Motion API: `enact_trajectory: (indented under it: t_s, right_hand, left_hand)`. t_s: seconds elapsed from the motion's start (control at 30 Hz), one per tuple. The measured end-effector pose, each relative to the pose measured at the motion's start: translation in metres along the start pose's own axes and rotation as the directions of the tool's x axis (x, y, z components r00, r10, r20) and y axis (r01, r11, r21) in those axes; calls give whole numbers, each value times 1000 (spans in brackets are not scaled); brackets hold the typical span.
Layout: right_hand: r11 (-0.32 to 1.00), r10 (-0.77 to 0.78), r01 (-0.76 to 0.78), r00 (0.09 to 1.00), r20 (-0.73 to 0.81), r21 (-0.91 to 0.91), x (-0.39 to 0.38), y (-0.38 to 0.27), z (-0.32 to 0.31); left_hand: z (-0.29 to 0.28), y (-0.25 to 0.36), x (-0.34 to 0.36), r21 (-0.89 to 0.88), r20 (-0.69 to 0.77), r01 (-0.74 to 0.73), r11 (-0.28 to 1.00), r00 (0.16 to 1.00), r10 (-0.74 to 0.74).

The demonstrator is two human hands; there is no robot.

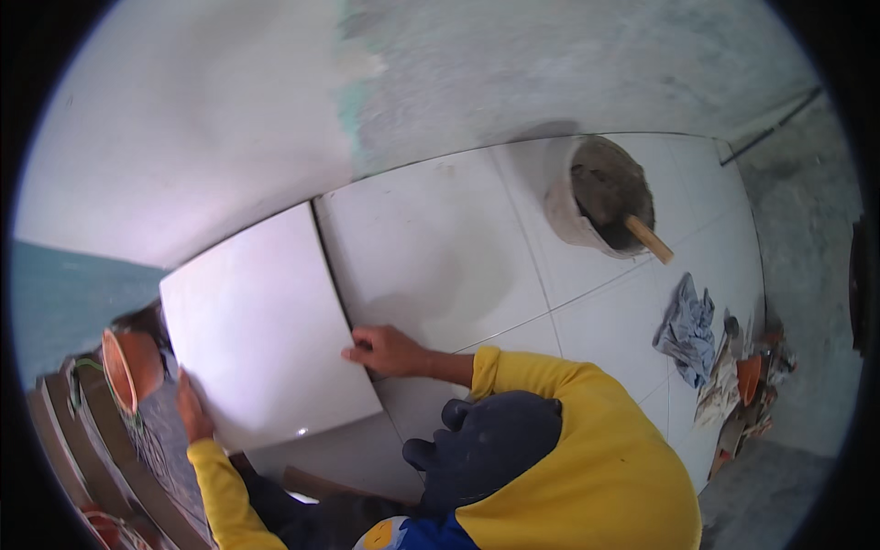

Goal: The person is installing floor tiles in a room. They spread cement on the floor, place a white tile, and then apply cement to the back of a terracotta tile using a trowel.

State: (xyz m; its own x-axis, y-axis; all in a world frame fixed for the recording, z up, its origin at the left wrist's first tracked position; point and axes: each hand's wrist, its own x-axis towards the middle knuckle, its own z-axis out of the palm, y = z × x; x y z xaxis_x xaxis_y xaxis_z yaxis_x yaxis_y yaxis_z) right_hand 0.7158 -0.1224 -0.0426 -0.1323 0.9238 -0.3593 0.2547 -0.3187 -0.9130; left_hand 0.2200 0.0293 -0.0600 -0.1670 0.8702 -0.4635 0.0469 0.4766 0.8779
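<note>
A large white square tile [261, 302] lies at the left, with a dark gap along its right side beside the laid tiles [431, 238]. My left hand [194, 408] grips its left edge near the lower corner. My right hand [385, 348] has curled fingers on the right edge, thumb and fingertips at the rim. Both forearms are in yellow sleeves. An orange bucket [124, 367] stands just left of the tile.
A bucket of grey mortar [559, 211] with a wooden handle [649, 238] stands back right. A crumpled grey cloth [683, 330] and scattered debris [742, 394] lie rightward. Walls [467, 73] border the floor. Step-like ledges [64, 440] are at the far left.
</note>
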Motion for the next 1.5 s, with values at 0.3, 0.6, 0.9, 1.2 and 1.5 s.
enact_trajectory:
  t_s: [0.3,0.6,0.9,1.2,1.5]
  right_hand:
    - [512,94,-38,996,-12,858,-121,-42,-81]
    - [940,-147,272,868,-474,206,-294,-89,-211]
    - [868,-489,338,705,-513,-364,-400,-216,-207]
    - [668,-569,191,754,-328,-719,-430,-288,-213]
    - [448,-532,-104,767,-358,-888,-459,-321,-235]
  left_hand:
    - [146,81,-154,-151,20,-184,971,982,189]
    - [370,107,-199,-405,397,-243,881,822,409]
    - [512,145,-267,-451,594,-43,891,731,336]
    - [486,188,-407,-515,800,218,829,470,373]
    - [560,205,-447,-340,940,551,762,170,296]
